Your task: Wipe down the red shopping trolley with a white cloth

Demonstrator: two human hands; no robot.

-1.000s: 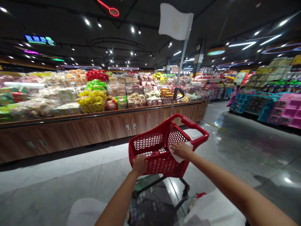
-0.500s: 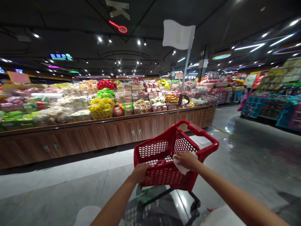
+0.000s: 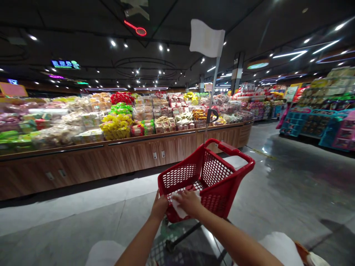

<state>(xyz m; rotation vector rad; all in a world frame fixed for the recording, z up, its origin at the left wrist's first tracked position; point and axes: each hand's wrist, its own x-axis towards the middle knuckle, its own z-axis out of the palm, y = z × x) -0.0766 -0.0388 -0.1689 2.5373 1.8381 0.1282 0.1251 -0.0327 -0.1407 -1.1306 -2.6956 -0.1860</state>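
Red cart (image 3: 222, 184), white cloth (image 3: 179, 210) on rim

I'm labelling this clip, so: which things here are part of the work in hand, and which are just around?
In hand: red basket, gripped at its near rim by the left hand; white cloth under the right hand.
Just around: wooden counter; snack packs; blue and pink racks; tiled floor.

Fig. 1, wearer's body | left hand (image 3: 159, 207), right hand (image 3: 188, 201): bare | left forearm (image 3: 141, 240), right forearm (image 3: 230, 240): uncovered as far as the frame edge | white garment (image 3: 104, 253): plain, smooth cloth over both legs at the bottom edge; cut indistinct
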